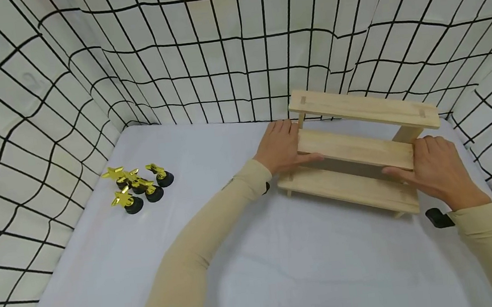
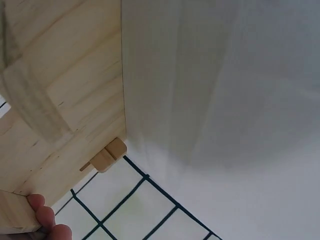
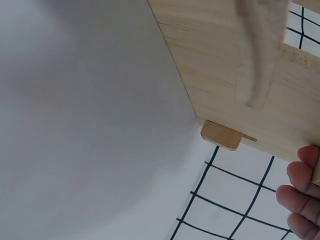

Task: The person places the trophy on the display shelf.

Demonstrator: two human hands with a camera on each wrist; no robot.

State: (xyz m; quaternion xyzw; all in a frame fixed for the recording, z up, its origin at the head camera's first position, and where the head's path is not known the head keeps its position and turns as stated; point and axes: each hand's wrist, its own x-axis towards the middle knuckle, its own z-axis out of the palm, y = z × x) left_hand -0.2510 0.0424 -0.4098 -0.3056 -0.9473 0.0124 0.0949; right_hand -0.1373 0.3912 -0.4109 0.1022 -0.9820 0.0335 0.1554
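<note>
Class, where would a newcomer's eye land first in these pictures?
First, the three-tier wooden rack on the right of the white table, gripped at both ends by the left hand and right hand. Then, the shiny gold trophies with black bases, clustered near the table's left edge.

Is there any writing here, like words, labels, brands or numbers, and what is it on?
There is no readable text.
Wooden shelf: only grain and joints, no lettering seen.
Gold star figures: too small to tell whether they carry any marking.
White table surface: no print seen.
</note>
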